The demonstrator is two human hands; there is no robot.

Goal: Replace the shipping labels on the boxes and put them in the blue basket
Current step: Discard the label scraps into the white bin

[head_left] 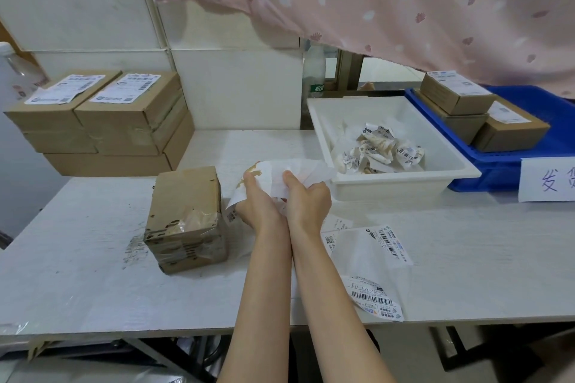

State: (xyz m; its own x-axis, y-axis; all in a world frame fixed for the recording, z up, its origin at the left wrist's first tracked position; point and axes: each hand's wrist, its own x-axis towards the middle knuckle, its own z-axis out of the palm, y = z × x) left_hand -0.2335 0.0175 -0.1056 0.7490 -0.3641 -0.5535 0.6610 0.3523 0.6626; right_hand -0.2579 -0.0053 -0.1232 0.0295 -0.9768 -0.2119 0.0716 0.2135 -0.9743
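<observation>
Boxes [102,115] stacked upper left on worktop [77,274]; bare box [188,221] centre-left. Left hand [256,205] and right hand [306,202], both grips curled on peeled label [280,174] mid-frame. White tray [404,186] of scraps right of centre; blue basket [497,165] with boxes far right.
</observation>
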